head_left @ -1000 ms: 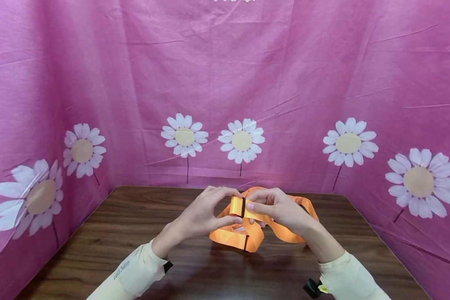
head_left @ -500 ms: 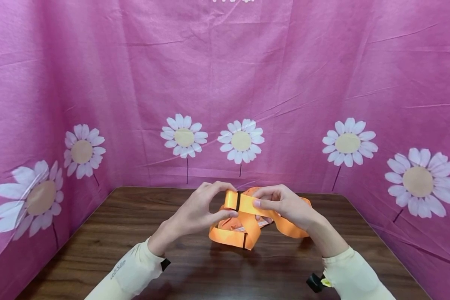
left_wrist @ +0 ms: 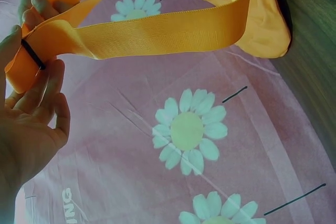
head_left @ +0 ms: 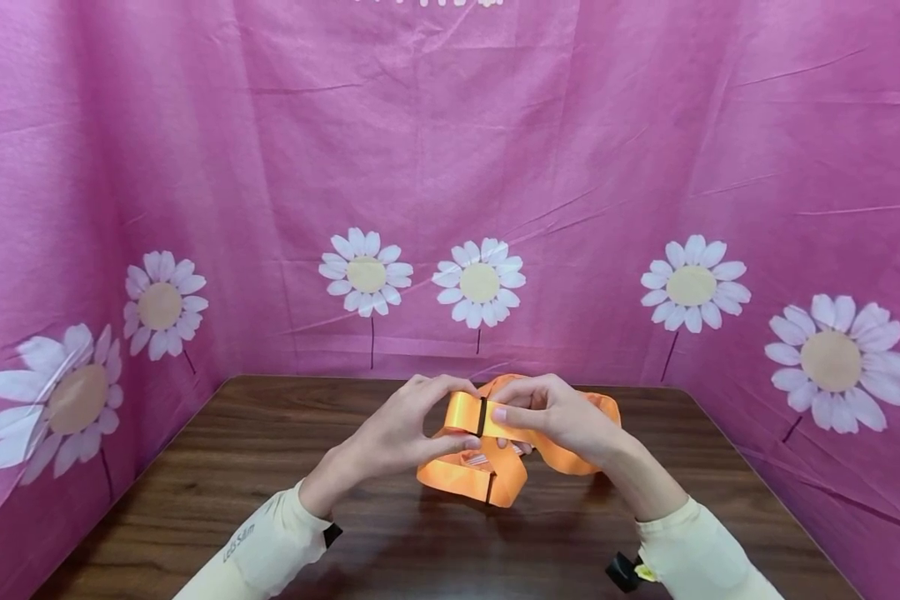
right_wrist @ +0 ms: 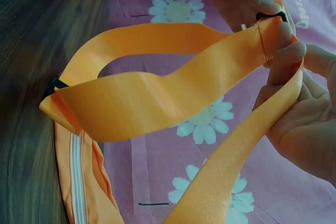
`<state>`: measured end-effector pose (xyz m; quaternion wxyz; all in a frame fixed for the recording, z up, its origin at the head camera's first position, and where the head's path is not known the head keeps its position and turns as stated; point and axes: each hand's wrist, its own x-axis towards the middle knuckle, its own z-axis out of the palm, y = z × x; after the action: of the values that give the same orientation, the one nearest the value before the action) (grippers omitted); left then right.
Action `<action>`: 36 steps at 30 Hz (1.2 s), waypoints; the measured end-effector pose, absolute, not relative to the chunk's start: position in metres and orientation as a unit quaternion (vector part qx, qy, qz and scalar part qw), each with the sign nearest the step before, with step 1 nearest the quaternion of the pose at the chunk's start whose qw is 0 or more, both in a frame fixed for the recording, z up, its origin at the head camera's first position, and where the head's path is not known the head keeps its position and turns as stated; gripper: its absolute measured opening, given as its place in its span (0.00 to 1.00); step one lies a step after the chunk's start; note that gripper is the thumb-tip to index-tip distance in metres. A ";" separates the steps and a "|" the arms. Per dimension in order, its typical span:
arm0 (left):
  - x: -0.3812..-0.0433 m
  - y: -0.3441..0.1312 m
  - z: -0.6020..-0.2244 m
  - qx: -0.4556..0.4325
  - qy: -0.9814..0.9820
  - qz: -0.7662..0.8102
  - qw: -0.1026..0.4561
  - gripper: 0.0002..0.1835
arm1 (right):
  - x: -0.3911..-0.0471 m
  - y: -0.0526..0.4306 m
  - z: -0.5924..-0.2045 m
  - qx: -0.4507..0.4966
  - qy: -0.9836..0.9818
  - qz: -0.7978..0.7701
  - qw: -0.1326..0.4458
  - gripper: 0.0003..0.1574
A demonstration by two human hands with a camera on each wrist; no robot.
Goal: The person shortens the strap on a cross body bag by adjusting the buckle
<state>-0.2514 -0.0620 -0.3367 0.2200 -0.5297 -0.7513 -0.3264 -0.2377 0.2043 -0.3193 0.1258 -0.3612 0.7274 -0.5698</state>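
An orange webbing strap point(head_left: 461, 412) is held up above the table between both hands. My left hand point(head_left: 393, 425) pinches the strap's looped end at a black slider buckle point(head_left: 482, 417), thumb below and fingers above. Just right of that buckle, my right hand point(head_left: 570, 418) pinches the strap between thumb and fingers. A second black slider point(head_left: 490, 488) sits on a lower loop nearer the person. The strap belongs to a soft orange bag point(right_wrist: 94, 182) with a white-edged zipper point(right_wrist: 76, 174); in the head view the bag lies mostly hidden behind the strap and hands.
The dark wood-grain table point(head_left: 270, 467) lies beneath the bag. A pink cloth point(head_left: 420, 150) printed with white daisies encloses the back and sides. Each forearm wears a pale sleeve point(head_left: 270, 537), with a black device point(head_left: 624, 572) by the right wrist.
Both hands and the held buckle rose slightly to the left, then came back down and a little right. The strap loop at the right has drawn slightly inward. Both grips stay the same.
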 end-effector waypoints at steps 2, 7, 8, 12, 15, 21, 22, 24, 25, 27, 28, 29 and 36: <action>-0.251 -0.062 -0.338 -0.534 -0.748 -0.326 0.221 0.30 | -0.237 0.203 -0.319 -0.369 0.731 -0.562 0.118 0.09; -0.252 -0.062 -0.337 -0.537 -0.745 -0.320 0.234 0.29 | -0.238 0.204 -0.320 -0.372 0.728 -0.561 0.129 0.10; -0.252 -0.062 -0.337 -0.536 -0.745 -0.319 0.238 0.29 | -0.238 0.205 -0.320 -0.372 0.725 -0.564 0.136 0.10; -0.253 -0.065 -0.334 -0.527 -0.743 -0.326 0.252 0.28 | -0.241 0.210 -0.320 -0.359 0.704 -0.588 0.172 0.12; -0.253 -0.066 -0.332 -0.526 -0.740 -0.333 0.253 0.28 | -0.242 0.214 -0.320 -0.354 0.697 -0.597 0.179 0.13; -0.254 -0.064 -0.333 -0.538 -0.731 -0.344 0.240 0.29 | -0.242 0.212 -0.320 -0.359 0.706 -0.587 0.168 0.12; -0.254 -0.063 -0.334 -0.540 -0.730 -0.343 0.239 0.29 | -0.241 0.211 -0.320 -0.360 0.709 -0.584 0.165 0.12; -0.254 -0.062 -0.336 -0.543 -0.730 -0.341 0.237 0.29 | -0.240 0.208 -0.321 -0.369 0.714 -0.574 0.158 0.11; -0.254 -0.061 -0.337 -0.544 -0.731 -0.339 0.235 0.29 | -0.240 0.207 -0.321 -0.372 0.717 -0.569 0.154 0.10; -0.254 -0.060 -0.339 -0.543 -0.733 -0.337 0.233 0.29 | -0.239 0.204 -0.322 -0.371 0.721 -0.565 0.150 0.10; -0.254 -0.059 -0.340 -0.542 -0.735 -0.336 0.233 0.29 | -0.238 0.203 -0.323 -0.365 0.725 -0.565 0.148 0.10; -0.254 -0.059 -0.341 -0.540 -0.736 -0.335 0.234 0.29 | -0.237 0.202 -0.323 -0.359 0.730 -0.563 0.146 0.10; -0.254 -0.054 -0.344 -0.510 -0.760 -0.339 0.217 0.38 | -0.233 0.197 -0.321 -0.335 0.742 -0.562 0.145 0.14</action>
<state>-0.2535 -0.0543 -0.3440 0.2174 -0.5097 -0.7603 -0.3389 -0.2333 0.1965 -0.3213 0.1451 -0.3352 0.7420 -0.5621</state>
